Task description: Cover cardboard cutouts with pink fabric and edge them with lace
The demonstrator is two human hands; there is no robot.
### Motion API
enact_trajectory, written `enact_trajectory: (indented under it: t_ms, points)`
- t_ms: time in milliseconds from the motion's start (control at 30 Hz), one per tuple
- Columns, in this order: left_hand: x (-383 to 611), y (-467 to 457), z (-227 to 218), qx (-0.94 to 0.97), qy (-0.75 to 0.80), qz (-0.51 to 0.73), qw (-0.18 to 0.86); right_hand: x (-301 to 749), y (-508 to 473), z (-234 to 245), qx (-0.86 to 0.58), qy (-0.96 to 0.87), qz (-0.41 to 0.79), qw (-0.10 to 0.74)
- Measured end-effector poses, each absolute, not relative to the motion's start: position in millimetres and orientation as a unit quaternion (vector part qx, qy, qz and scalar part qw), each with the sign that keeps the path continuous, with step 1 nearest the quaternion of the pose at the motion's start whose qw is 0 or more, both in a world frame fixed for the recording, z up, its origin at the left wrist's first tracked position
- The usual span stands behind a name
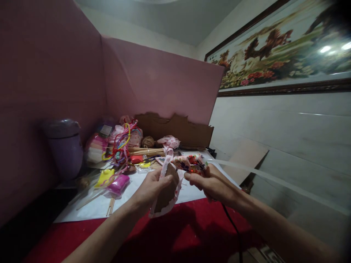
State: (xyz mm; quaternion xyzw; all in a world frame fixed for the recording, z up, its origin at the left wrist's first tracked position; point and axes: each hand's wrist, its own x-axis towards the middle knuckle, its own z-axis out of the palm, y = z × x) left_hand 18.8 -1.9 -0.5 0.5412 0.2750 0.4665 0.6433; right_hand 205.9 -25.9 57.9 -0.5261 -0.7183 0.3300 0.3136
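Note:
My left hand point(155, 188) grips a brown cardboard piece point(168, 191) edged with pink-and-white fabric, thumb lying on the cardboard face. My right hand point(210, 182) is wrapped round a floral-patterned hot glue gun point(189, 163) with a small red light glowing on it. A long translucent glue stick point(246, 166) runs out of its back to the right, and a black cord point(233, 223) hangs below. The gun's front end is close to the cardboard's fabric edge; whether they touch I cannot tell. Behind them sits a crumpled pink dotted cloth point(168, 141).
White paper point(139, 182) covers part of the red tabletop point(175, 233). At the left are a lilac bin point(64, 149), colourful pipe cleaners point(123, 146), yellow point(105, 178) and magenta packets point(119, 184). Thin wooden sticks point(145, 151) and twine point(148, 141) lie before torn cardboard point(175, 129).

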Motion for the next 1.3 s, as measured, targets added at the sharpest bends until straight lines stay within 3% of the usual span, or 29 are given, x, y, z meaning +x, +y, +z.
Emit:
enact_trajectory:
  t_ms: [233, 967, 1300]
  points:
    - [19.2, -3.2, -0.3, 0.541, 0.272, 0.461, 0.649, 206.5, -24.3, 63.1, -0.551, -0.737, 0.281, 0.273]
    - [20.1, -2.4, -2.2, 0.539, 0.245, 0.469, 0.656, 196.0, -34.6, 70.6, -0.518, -0.751, 0.286, 0.293]
    - [19.6, -2.8, 1.5, 0.526, 0.253, 0.471, 0.662, 200.3, -34.0, 70.9, -0.551, -0.74, 0.281, 0.265]
